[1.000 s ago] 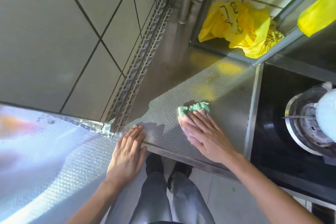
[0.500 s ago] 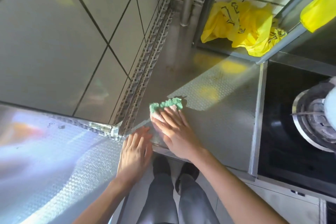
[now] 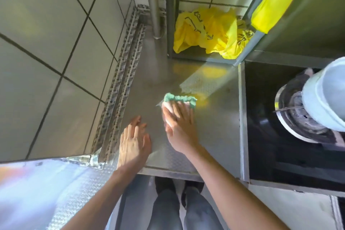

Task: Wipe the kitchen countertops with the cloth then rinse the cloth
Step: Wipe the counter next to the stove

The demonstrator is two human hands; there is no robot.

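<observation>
A green cloth lies flat on the patterned steel countertop, near its middle. My right hand presses down on the cloth with fingers spread; only the cloth's far edge and a pale part under the fingers show. My left hand rests flat on the counter near the front left corner, fingers apart, holding nothing. It sits just left of my right hand without touching it.
A yellow plastic bag lies at the back under a metal rack. A black stove top with a burner and a white pot borders the counter's right edge. Tiled wall and a perforated metal strip run along the left.
My right hand slid the cloth left and then away from me toward the back of the counter. My left hand moved from the front edge further onto the counter.
</observation>
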